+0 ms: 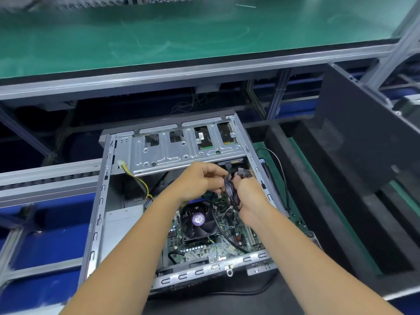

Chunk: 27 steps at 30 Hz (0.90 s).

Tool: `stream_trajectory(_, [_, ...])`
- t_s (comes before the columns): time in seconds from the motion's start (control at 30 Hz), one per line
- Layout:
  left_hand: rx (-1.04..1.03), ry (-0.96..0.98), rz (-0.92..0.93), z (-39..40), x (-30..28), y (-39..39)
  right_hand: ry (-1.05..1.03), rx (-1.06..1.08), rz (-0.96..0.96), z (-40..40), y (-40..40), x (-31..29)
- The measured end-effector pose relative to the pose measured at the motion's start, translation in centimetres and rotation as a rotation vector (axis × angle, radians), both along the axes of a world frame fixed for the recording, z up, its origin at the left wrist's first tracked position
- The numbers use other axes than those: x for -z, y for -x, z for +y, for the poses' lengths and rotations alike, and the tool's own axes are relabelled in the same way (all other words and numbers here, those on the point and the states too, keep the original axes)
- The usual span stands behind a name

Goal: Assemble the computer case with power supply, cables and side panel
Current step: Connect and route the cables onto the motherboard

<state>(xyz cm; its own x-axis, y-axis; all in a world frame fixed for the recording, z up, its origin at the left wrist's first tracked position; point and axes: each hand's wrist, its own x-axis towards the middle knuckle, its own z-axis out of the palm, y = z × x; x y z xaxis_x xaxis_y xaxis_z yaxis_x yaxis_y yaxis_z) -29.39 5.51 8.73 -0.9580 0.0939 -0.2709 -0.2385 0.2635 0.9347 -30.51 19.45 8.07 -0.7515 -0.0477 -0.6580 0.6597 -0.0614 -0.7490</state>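
Dead centre sits the desk (281, 298), a dark, black-topped surface that runs out to the lower edge at six o'clock. Flat on it lies the open computer case (97, 214), its bare side facing up and its metal frame reaching from the middle toward twelve o'clock. At three o'clock of the case a black cable (280, 169) curves along its right wall over a strip of green mat (302, 164). Another black cable (247, 292) snakes across the desk at five o'clock, just past the case's near edge. Up at twelve o'clock runs a higher green shelf (181, 39), with a thin white strip (245, 6) lying on it near one o'clock.
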Motion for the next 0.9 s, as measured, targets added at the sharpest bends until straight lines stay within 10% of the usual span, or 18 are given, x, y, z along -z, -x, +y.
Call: stream_trajectory(0.9, [0.069, 0.035, 0.057, -1.0, -0.3, 0.3, -0.065, 0.042, 0.093, -0.7, -0.3, -0.8])
